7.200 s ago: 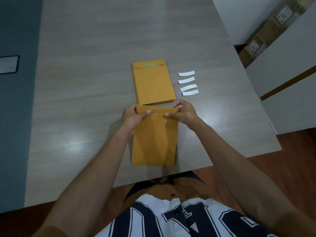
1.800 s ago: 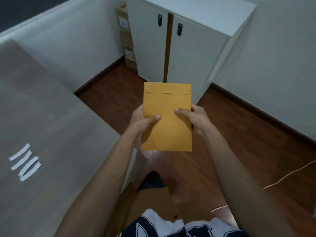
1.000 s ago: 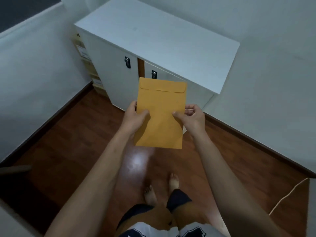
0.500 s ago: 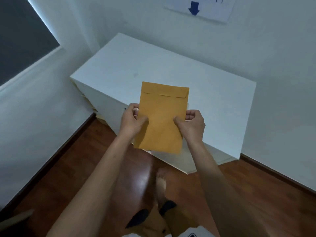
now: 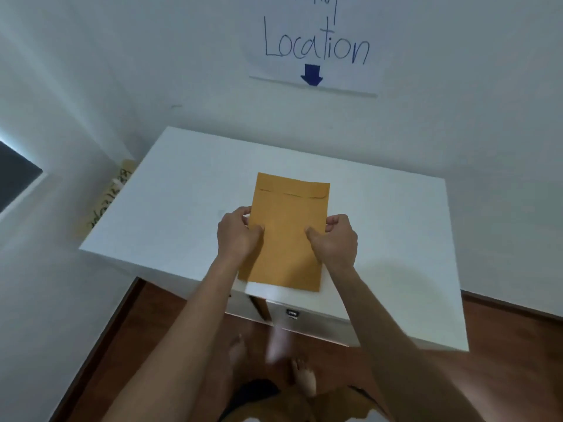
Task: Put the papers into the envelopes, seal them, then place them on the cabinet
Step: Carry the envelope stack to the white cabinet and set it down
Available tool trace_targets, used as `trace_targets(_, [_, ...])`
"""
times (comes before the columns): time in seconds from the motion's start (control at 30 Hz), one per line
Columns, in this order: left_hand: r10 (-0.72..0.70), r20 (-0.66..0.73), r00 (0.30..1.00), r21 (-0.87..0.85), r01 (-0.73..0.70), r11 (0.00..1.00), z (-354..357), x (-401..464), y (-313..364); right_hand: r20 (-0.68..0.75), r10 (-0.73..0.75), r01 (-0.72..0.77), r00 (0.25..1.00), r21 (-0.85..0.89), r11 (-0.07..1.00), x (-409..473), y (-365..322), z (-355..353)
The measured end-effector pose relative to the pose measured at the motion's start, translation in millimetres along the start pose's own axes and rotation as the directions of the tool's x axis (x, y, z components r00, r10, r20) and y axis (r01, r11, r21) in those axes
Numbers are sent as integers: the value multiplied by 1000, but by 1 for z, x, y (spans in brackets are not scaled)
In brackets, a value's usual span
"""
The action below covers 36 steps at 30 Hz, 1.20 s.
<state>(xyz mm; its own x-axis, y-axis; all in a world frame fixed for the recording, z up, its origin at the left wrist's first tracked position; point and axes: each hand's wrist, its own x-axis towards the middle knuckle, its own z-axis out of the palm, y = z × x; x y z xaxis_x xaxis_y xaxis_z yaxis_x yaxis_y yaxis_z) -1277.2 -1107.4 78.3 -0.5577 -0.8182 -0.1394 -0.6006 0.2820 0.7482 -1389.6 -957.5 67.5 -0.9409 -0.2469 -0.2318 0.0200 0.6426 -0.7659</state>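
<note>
**The envelope could still slip off the cabinet**

I had the envelope (image 5: 289, 233) in both hands, over the white top of the cabinet (image 5: 170, 190). My left hand (image 5: 237, 236) pinched its left edge, thumb on top and fingers curled under. My right hand (image 5: 335, 239) pinched its right edge the same way. So each grip was closed on the envelope, not wide. The flap end pointed to the far side, toward the wall. The near end hung close to the near edge of the cabinet. I could not tell if the envelope touched the top or was just above it.

Here is what I thought could go wrong. The near end sat right by the near edge. If I let go there, part of it could hang off and it could slide down to the floor (image 5: 502, 376). The top looked smooth, so a little push might make it skate.

The flap looked flat, but I could not tell how well it was stuck. If it popped open, the paper inside could come out.

If one hand let go first, the envelope could swing and land crooked.

A sign (image 5: 313, 53) on the wall had an arrow pointing down at the cabinet. I judged the far middle was the safer spot.
</note>
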Motion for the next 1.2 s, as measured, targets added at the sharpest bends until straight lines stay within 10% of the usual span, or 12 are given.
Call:
trace_targets(0.5, [73,187,980,190,-109,976,9,80,-16,-61,193,-201,979,-176,964,33,-28,41])
trace_targets(0.87, [397,223,890,426,-456,781,19,60,-24,-54,-49,13,997,-526,851,30,-25,38])
trace_targets(1.2, [372,372,850,509,-522,685,32,48,-37,-64,-244,167,968,-560,811,23,-6,43])
